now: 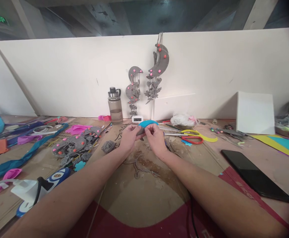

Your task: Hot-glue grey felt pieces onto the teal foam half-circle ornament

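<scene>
Both hands meet at the middle of the view, above the cardboard-covered table. Between them is a blue and grey felt piece, its blue curved part showing along the top and its grey part below. My left hand pinches the grey side between thumb and fingers. On the other side, my right hand grips the piece near its lower edge. Fingers cover much of the grey part. A ball of grey yarn lies left of my left hand, and loose grey yarn lies beneath the hands.
Behind the hands stand a bottle and a small clock. Scissors lie to the right, with a black phone farther right. Grey felt moons and a power strip are at left. Grey hangings hang on the white board.
</scene>
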Available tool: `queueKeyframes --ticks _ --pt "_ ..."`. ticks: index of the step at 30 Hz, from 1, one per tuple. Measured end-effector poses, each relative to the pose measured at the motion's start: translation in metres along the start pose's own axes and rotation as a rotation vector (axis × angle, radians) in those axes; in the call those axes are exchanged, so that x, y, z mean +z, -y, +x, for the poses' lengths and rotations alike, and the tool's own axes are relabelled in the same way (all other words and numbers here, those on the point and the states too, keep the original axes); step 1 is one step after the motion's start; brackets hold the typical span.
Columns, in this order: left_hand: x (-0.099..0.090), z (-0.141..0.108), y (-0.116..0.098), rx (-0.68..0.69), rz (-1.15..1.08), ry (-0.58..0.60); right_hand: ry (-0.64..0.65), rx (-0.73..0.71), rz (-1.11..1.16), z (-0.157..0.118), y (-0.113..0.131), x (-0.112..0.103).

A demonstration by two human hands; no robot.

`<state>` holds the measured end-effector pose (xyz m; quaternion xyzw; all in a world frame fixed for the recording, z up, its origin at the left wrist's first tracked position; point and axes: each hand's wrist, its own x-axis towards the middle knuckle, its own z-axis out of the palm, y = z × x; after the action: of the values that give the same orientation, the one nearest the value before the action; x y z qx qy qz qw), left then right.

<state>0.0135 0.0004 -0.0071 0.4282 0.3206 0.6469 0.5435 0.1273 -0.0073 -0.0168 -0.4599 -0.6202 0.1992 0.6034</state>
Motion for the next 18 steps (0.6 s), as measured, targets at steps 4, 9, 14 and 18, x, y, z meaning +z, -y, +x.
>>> queueKeyframes --ticks 4,9,14,18 --pt "-0.007 0.008 -0.002 0.01 -0.045 -0.052 0.059 -0.031 -0.02 -0.003 -0.002 0.002" --pt "-0.019 0.02 -0.002 0.033 -0.123 -0.116 0.236 -0.059 -0.164 -0.006 -0.001 0.002" --pt "-0.032 0.03 0.001 0.008 -0.149 -0.176 0.483 -0.303 -0.287 -0.018 0.034 -0.002" --pt "-0.041 0.035 0.001 -0.044 -0.127 -0.176 0.831 -0.597 -0.352 -0.037 0.089 -0.011"
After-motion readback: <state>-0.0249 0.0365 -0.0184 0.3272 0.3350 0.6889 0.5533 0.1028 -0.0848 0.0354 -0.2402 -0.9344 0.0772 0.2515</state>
